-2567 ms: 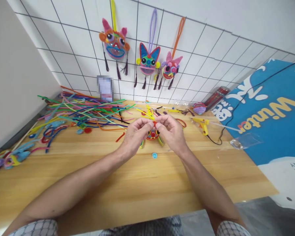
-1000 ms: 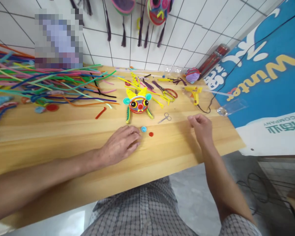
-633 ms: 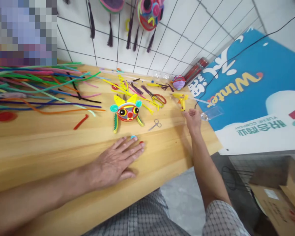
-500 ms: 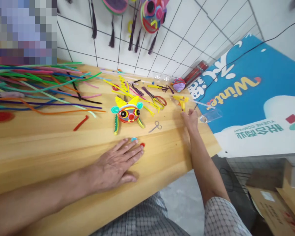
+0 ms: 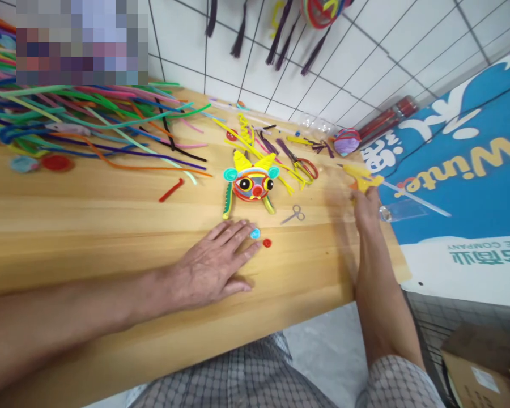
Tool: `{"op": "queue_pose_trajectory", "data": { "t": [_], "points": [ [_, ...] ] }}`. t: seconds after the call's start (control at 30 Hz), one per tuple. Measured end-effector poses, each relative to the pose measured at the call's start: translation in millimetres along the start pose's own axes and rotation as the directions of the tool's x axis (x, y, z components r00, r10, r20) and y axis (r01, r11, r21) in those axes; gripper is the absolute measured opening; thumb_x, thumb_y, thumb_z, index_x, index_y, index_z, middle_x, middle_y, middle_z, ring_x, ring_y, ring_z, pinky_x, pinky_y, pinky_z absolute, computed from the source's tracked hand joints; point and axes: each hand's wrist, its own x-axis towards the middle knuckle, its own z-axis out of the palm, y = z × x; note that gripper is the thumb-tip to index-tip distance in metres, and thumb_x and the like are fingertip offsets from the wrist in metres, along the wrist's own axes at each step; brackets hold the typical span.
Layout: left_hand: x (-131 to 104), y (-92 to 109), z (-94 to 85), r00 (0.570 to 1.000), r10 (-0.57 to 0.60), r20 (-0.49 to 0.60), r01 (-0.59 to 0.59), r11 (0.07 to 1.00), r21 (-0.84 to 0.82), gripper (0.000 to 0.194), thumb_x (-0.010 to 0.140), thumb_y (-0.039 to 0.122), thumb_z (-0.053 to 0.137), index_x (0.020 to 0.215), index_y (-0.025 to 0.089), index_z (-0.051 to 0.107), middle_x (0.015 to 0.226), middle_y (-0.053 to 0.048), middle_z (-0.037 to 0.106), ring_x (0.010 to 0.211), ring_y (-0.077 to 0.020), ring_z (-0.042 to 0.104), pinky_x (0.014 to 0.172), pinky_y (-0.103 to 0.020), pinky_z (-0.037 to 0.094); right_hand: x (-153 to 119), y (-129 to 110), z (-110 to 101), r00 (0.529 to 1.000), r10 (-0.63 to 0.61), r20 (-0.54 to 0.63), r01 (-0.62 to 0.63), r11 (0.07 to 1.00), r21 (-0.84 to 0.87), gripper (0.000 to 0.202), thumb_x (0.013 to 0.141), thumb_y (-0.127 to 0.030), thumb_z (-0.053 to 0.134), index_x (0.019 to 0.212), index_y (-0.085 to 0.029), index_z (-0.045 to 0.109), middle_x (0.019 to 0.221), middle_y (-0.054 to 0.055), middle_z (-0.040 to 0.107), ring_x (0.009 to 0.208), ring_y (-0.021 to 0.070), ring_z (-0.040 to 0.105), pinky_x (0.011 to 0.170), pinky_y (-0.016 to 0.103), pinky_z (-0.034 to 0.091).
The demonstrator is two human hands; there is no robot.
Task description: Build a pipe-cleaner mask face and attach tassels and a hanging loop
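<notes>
My left hand lies flat on the wooden table with its fingers spread. Its fingertips are beside a small light-blue disc and a small red disc. At the right, my right hand is closed around a yellow hot glue gun; a clear glue stick sticks out from its back end. Beyond my left hand sits a colourful animal-face craft with yellow horns, teal ears and two hanging legs. Small scissors lie between the craft and my right hand.
Many pipe cleaners are heaped at the left, near a red coil. Red-handled scissors, a purple ball and a red cylinder lie toward the back. A clear tube and a printed board are at the right.
My right hand has picked up the glue gun, which now tilts with its glue stick toward the right. My left hand's fingertips have come off the discs. The camera view has shifted.
</notes>
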Motion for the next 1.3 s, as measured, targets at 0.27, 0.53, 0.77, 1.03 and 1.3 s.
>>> {"op": "queue_pose_trajectory", "data": {
  "t": [0.27, 0.53, 0.77, 1.03, 1.3],
  "points": [
    [0, -1, 4.8, 0.998, -0.054, 0.041, 0.056, 0.997, -0.049, 0.089, 0.092, 0.064, 0.067, 0.162, 0.016, 0.040, 0.172, -0.022, 0.032, 0.159, -0.0409, 0.030, 0.129, -0.059, 0.023, -120, -70, -42, 0.993, -0.040, 0.107, 0.027, 0.993, 0.117, 0.035, 0.068, -0.050, 0.082, 0.076, -0.020, 0.066, 0.071, 0.006, 0.069, 0.063, 0.0218, 0.062, 0.056, 0.035, 0.053],
    [0, 0, 6.3, 0.998, -0.062, 0.031, 0.064, 0.996, -0.067, 0.089, 0.092, 0.067, 0.065, 0.161, 0.016, 0.042, 0.171, -0.021, 0.034, 0.159, -0.0412, 0.029, 0.129, -0.057, 0.023, -158, -106, -20, 0.852, -0.446, 0.275, 0.442, 0.893, 0.078, 0.024, 0.079, -0.039, 0.076, 0.097, -0.024, 0.075, 0.096, 0.010, 0.082, 0.090, 0.0328, 0.078, 0.082, 0.043, 0.064],
    [1, 0, 4.4, 0.995, -0.078, 0.061, 0.083, 0.994, -0.073, 0.088, 0.093, 0.069, 0.062, 0.161, 0.017, 0.042, 0.171, -0.021, 0.034, 0.160, -0.0406, 0.027, 0.130, -0.057, 0.020, -158, -100, -16, 0.759, -0.551, 0.347, 0.560, 0.824, 0.084, 0.017, 0.083, -0.031, 0.068, 0.098, -0.025, 0.072, 0.099, 0.009, 0.082, 0.086, 0.0320, 0.078, 0.082, 0.046, 0.064],
    [2, 1, 3.7, 0.997, -0.064, 0.047, 0.067, 0.995, -0.070, 0.089, 0.094, 0.069, 0.062, 0.160, 0.012, 0.043, 0.170, -0.024, 0.033, 0.159, -0.0429, 0.029, 0.129, -0.059, 0.022, -159, -92, -9, 0.726, -0.592, 0.351, 0.608, 0.790, 0.074, 0.016, 0.080, -0.028, 0.065, 0.095, -0.025, 0.071, 0.097, 0.009, 0.081, 0.084, 0.0299, 0.077, 0.077, 0.042, 0.062],
    [4, 4, -2.0, 0.992, -0.083, 0.097, 0.083, 0.997, 0.006, 0.089, 0.095, 0.072, 0.057, 0.160, 0.013, 0.043, 0.170, -0.022, 0.033, 0.159, -0.0402, 0.031, 0.129, -0.055, 0.023, -158, -92, -7, 0.696, -0.626, 0.351, 0.663, 0.748, 0.019, 0.017, 0.081, -0.030, 0.059, 0.094, -0.023, 0.066, 0.090, 0.008, 0.079, 0.075, 0.0262, 0.075, 0.071, 0.038, 0.061]
  ]
}}
